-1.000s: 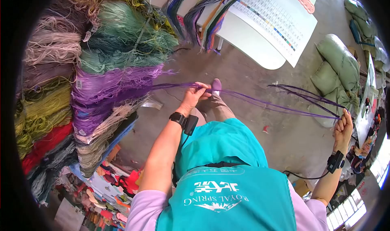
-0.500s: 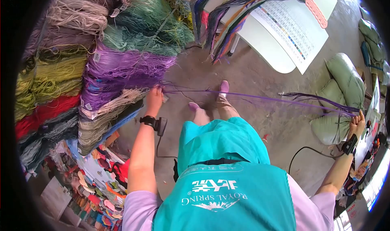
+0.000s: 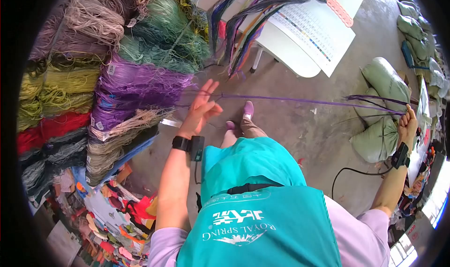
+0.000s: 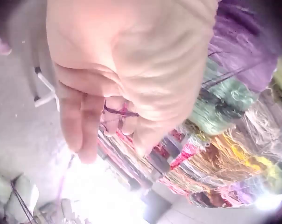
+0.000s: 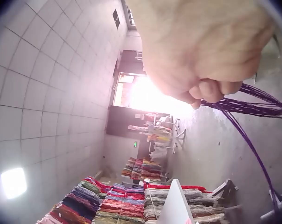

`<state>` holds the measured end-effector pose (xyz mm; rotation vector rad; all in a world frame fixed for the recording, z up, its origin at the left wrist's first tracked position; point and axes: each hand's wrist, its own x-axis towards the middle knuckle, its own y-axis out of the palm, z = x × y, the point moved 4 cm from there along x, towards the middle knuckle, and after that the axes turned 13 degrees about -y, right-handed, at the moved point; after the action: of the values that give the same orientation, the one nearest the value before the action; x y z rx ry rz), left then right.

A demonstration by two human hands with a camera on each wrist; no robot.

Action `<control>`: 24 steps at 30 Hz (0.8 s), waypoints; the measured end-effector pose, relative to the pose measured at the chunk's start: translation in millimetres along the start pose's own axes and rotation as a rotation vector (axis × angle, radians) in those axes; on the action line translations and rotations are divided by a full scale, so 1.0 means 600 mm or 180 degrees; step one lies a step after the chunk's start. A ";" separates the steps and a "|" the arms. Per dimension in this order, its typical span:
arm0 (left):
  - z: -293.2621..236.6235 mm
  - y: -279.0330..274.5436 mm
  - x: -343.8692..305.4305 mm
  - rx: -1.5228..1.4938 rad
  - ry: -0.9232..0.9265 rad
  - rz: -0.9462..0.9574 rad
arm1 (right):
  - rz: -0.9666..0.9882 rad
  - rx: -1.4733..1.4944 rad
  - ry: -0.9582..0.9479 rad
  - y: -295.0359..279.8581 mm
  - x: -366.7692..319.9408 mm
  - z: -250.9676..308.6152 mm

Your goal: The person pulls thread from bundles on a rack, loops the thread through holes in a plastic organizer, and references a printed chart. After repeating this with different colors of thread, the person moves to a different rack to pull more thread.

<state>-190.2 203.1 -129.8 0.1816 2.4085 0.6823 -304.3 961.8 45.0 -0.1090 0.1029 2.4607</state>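
In the head view my right hand, far right, grips one end of long purple threads that stretch leftward across the view. Curled fingers of that hand hold the thread bundle in the right wrist view, with strands trailing away. My left hand is raised near the purple yarn stack, fingers extended and spread beside the threads. From the left wrist, the same hand shows dark purple strands crossing between its fingers, and the grip there is loose.
Green, yellow and red yarn is stacked at the left. A white table bears a printed chart and hanging coloured strands. Pale green sacks lie on the floor at right. Colourful pieces lie at lower left.
After moving left to the purple stack, my left hand has come back rightward and its fingers have spread. My right hand still holds the threads, having moved outward and slightly up since the earliest frame.
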 end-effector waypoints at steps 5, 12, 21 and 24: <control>-0.008 0.014 0.014 -0.1200 0.0160 -0.0440 | 0.0102 -0.0043 0.0090 -0.010 -0.050 -0.007; 0.059 -0.309 -0.031 0.0245 0.0146 -0.2328 | -0.0237 -0.0189 -0.0036 -0.101 -0.029 0.023; 0.238 -0.432 -0.205 0.0338 -0.1117 -0.3028 | 0.0491 -0.0179 0.0269 0.052 -0.163 0.047; 0.271 -0.362 -0.269 0.0876 -0.2136 -0.2581 | 0.1075 -0.0274 0.0669 0.127 -0.206 0.032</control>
<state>44.2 40.4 -265.2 -0.3860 1.6866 -0.0911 -257.3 827.5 80.8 -0.4188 0.1141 2.7842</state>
